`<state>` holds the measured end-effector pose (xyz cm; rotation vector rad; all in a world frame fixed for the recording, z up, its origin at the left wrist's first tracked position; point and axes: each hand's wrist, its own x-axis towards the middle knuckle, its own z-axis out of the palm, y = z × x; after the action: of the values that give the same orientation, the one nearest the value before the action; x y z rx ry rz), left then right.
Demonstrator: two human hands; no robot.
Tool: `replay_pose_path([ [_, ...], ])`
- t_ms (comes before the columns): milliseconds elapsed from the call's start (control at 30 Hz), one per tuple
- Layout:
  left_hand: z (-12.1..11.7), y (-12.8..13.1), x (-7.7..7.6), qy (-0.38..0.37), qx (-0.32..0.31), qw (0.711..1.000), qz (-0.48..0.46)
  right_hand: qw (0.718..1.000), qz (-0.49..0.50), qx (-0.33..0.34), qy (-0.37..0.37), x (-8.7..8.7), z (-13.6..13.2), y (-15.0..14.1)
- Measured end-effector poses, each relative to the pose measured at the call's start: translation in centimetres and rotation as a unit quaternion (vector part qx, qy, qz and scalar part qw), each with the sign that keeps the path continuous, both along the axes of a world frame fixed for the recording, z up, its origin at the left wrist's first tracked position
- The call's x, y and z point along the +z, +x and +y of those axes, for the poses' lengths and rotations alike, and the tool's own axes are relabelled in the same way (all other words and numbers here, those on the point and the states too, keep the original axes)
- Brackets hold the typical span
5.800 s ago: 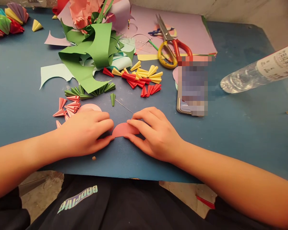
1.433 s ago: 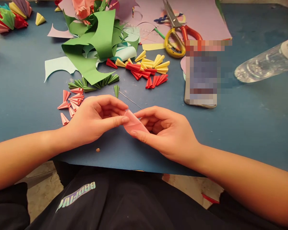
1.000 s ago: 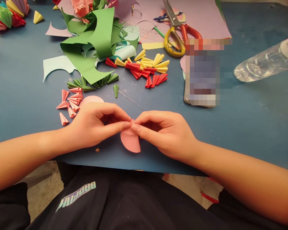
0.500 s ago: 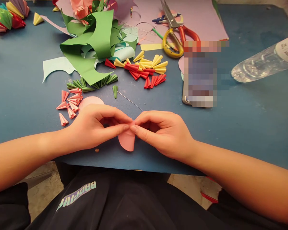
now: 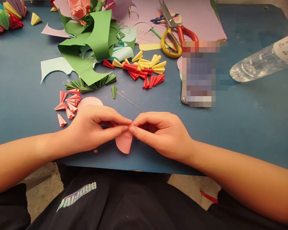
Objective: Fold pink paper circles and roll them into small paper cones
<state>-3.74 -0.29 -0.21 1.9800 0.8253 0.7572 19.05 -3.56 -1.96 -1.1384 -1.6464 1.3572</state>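
Note:
A folded piece of pink paper with a rounded lower edge hangs between my hands, close to the table's front edge. My left hand pinches its top from the left with thumb and forefinger. From the right, my right hand pinches the same upper end, its fingertips touching those of the left. The fingers hide the upper part of the paper. Behind my left hand lies a flat pink paper disc, partly covered. A thin needle runs from near a green paper cone toward my right hand.
Several pink cones lie left, with green cones, red cones and yellow cones beyond. Green paper scraps, scissors, a phone and a plastic bottle stand farther back. A small brown bead-like thing sits near the front edge.
The pink paper's lower end has swung slightly left and down and looks a little narrower. Both hands keep their pinch. The whole view has shifted slightly.

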Motion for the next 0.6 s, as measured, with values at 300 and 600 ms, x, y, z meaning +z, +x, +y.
replay_pose_path([
  [300, -0.04, 0.13, 0.19, -0.031, -0.004, 0.999, 0.007, 1.000, -0.003, 0.003, -0.005, 0.04, 0.05, 0.00],
  [600, -0.05, -0.11, 0.05, -0.070, -0.013, 0.997, -0.005, 1.000, 0.008, -0.004, -0.013, 0.02, 0.05, -0.01],
])
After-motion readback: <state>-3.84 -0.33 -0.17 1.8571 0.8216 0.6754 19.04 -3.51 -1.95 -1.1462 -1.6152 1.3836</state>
